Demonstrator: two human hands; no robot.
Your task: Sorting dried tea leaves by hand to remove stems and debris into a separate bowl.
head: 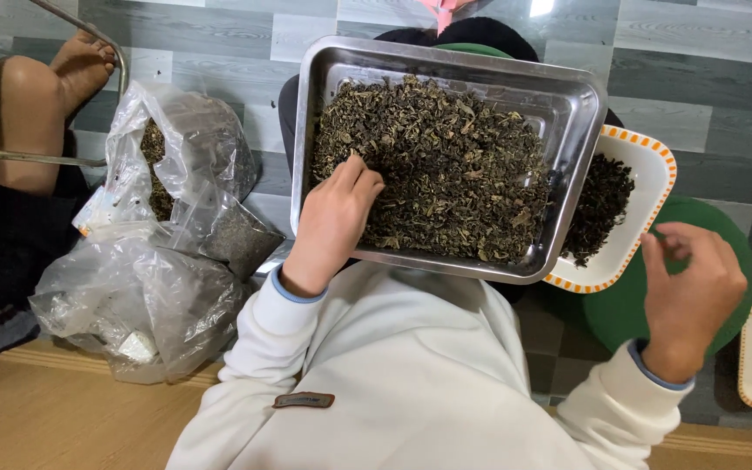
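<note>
On your lap, the steel tray (567,96) holds dried leaves (446,165): light, brittle, crumbly. Your left hand (334,218) rests curled in them at 9 o'clock; your right hand (694,287), at 4 o'clock, pinches something unclear. Take small, gentle pinches.

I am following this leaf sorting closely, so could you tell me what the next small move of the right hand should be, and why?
Probably carry the right hand a little left over the orange-rimmed dish and open the fingertips. They look pinched together beside that dish, which already holds dark leaves, while the left hand rests in the steel tray.
</note>
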